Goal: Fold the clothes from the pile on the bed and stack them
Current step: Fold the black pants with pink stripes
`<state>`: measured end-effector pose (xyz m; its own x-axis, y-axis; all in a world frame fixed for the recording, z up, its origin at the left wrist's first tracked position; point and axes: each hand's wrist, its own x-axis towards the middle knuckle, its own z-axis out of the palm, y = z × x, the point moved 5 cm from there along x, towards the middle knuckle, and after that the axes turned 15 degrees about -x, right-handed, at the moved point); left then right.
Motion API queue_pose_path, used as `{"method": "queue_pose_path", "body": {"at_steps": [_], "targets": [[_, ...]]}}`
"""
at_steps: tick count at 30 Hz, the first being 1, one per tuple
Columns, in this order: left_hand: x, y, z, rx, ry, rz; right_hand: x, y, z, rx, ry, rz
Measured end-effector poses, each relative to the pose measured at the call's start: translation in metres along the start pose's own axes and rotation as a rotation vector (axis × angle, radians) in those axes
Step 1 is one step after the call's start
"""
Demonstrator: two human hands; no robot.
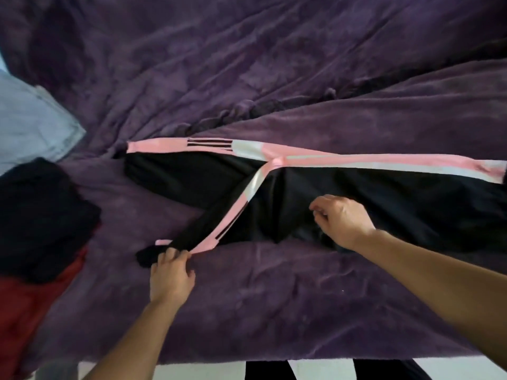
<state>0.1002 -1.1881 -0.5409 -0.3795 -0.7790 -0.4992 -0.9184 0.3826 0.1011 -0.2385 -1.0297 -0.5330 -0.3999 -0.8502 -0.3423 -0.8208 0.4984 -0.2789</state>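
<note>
One wide-angle camera, worn on the person's head, looks steeply down and forward from just over the near edge of the bed [274, 311], facing across it. The black track pants [384, 196] cross the middle of the frame at close range. Both forearms enter from the bottom edge toward them, ending in the left hand [171, 275] and right hand [340, 220]. Below the pants, the bed's edge and a strip of pale floor [329, 370] show. Left of the pants, a stack of clothes [41, 209] is cut by the frame edge. Beyond the pants, the bed runs to the top edge.
</note>
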Motion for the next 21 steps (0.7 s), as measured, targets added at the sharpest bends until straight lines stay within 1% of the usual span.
{"method": "queue_pose_path", "body": {"at_steps": [2, 4, 6, 7, 8, 10, 12, 13, 15, 18, 21], "targets": [[-0.001, -0.034, 0.013, 0.112, -0.039, 0.052, 0.011, -0.047, 0.019, 0.013, -0.035, -0.07], [0.008, -0.063, 0.027, 0.153, -0.012, 0.118, 0.025, -0.089, 0.042, 0.023, -0.044, -0.118], [0.025, -0.089, 0.037, 0.133, 0.038, 0.182, 0.042, -0.124, 0.07, 0.078, -0.078, -0.078], [0.034, -0.099, 0.039, 0.105, 0.073, 0.219, 0.051, -0.137, 0.085, 0.159, -0.098, 0.005], [0.042, -0.107, 0.038, 0.071, 0.116, 0.256, 0.06, -0.149, 0.098, 0.297, -0.106, 0.137], [0.056, -0.123, 0.027, -0.044, 0.203, 0.315, 0.073, -0.166, 0.119, 0.677, -0.063, 0.501], [0.073, -0.139, 0.006, -0.27, 0.222, 0.322, 0.079, -0.181, 0.13, 1.017, -0.002, 0.817], [0.083, -0.146, -0.006, -0.412, 0.194, 0.301, 0.08, -0.188, 0.133, 1.116, 0.01, 0.917], [0.11, -0.155, -0.032, -0.722, 0.112, 0.186, 0.083, -0.202, 0.127, 1.223, 0.037, 1.007], [0.16, -0.156, -0.078, -1.142, 0.017, -0.054, 0.106, -0.215, 0.094, 1.364, 0.126, 0.977], [0.216, -0.154, -0.114, -1.467, -0.044, -0.307, 0.143, -0.224, 0.047, 1.47, 0.184, 0.852]]}}
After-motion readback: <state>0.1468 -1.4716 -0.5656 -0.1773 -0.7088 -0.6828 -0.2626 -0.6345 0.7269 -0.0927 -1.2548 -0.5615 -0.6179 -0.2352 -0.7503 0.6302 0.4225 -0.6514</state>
